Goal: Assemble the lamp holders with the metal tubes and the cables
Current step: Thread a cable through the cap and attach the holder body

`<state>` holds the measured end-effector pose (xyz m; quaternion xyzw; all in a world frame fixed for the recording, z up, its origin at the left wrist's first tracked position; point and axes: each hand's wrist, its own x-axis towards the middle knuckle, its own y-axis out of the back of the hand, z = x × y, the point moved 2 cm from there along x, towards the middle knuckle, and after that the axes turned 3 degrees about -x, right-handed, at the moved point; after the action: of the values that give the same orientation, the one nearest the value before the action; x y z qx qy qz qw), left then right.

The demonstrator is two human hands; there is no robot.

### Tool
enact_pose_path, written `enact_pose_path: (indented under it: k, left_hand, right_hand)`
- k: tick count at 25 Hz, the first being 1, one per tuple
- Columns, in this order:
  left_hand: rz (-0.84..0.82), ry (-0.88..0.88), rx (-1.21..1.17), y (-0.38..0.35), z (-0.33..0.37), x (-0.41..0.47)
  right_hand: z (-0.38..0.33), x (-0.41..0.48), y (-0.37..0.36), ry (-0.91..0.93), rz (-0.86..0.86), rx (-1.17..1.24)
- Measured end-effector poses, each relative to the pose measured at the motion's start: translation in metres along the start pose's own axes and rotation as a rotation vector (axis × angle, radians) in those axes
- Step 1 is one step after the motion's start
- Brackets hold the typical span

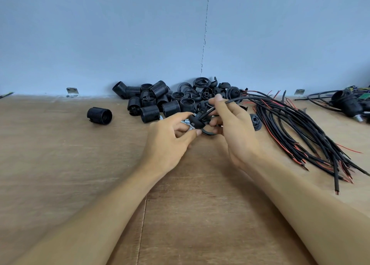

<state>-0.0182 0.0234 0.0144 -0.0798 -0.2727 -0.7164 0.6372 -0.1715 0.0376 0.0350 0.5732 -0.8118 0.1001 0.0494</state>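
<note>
- Head view: on the tabletop (60,164), the loose cable bundle (296,132) lies against the cable (236,100) that the right hand (238,128) pinches; a hard pull could drag or tangle its neighbours.
- The pile of lamp holders (154,102) sits just behind the hands; a swinging cable could knock one rolling.
- The left hand (170,140) grips the black cap (197,122) just above the tabletop; a slack grip could let it twist.
- The metal tube (187,122) beside the cap is small and might slip free.
</note>
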Motion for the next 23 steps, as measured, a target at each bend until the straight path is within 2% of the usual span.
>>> enact_pose_path:
  k: [3,8,11,14,17,21,23]
  left_hand:
    - [-0.015,0.026,-0.052,-0.001,0.0,-0.001]
    - [-0.052,0.028,-0.081,-0.002,0.004,-0.003]
    - [-0.086,0.103,-0.167,-0.003,0.003,0.001]
    - [-0.109,0.23,-0.379,-0.006,0.0,0.003]
    - [-0.034,0.345,-0.588,-0.007,-0.003,0.006]
    - [0.054,0.33,-0.567,-0.006,-0.009,0.008]
    - [0.072,0.295,-0.568,-0.004,-0.008,0.009]
  right_hand:
    - [-0.002,0.002,0.004,0.013,0.074,0.012]
    - [0.003,-0.003,-0.002,-0.021,-0.162,-0.168]
    - [0.002,-0.003,-0.002,-0.02,-0.216,-0.147]
    - [0.004,-0.003,-0.003,-0.062,-0.206,-0.101]
    - [0.008,-0.009,-0.004,0.071,-0.175,-0.282]
    - [0.006,-0.02,-0.008,0.211,-0.229,-0.445]
    - [0.005,-0.02,-0.009,0.205,-0.274,-0.405]
